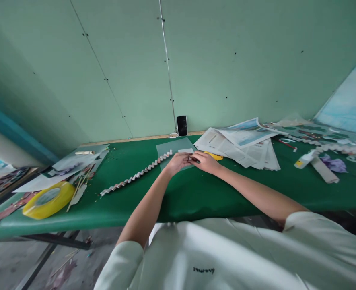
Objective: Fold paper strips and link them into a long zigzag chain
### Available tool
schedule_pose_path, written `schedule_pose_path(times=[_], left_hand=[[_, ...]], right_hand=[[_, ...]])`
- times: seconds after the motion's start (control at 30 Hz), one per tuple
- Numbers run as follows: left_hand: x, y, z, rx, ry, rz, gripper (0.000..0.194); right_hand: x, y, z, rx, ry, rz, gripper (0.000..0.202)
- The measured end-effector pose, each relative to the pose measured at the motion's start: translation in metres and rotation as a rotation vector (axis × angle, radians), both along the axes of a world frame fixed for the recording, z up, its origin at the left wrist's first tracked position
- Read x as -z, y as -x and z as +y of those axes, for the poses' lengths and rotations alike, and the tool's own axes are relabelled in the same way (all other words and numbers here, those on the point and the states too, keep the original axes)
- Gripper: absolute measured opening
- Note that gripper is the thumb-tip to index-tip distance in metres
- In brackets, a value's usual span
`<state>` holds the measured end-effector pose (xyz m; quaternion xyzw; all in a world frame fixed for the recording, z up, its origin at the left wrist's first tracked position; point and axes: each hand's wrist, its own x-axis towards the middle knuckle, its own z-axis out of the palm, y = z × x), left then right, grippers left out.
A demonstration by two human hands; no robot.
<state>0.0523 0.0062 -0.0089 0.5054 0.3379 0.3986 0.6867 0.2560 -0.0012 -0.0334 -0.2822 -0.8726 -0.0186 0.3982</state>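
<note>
My left hand and my right hand meet over the middle of the table, fingertips pinched together. Something small seems to be between them, but it is too small and too covered by the fingers to make out. A zigzag chain of folded paper lies slantwise on the table, its far end just beside my left hand. Beneath and behind the hands is a translucent sheet with a small white paper strip on it. A yellow-handled tool, partly hidden, lies just beyond my right hand.
Newspaper sheets lie to the right, a phone leans against the wall. A glue bottle, purple crumpled piece and another paper chain are farther right. A yellow tape roll and thin sticks sit left.
</note>
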Motion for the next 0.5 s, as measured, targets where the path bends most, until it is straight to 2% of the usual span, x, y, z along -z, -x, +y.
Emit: schedule_pose_path(times=[0.5], left_hand=[[-0.0029,0.0043,0.0009,-0.070,-0.072,0.033,0.032]], right_hand=[[-0.0050,-0.0053,0.0010,-0.036,0.080,0.138,0.032]])
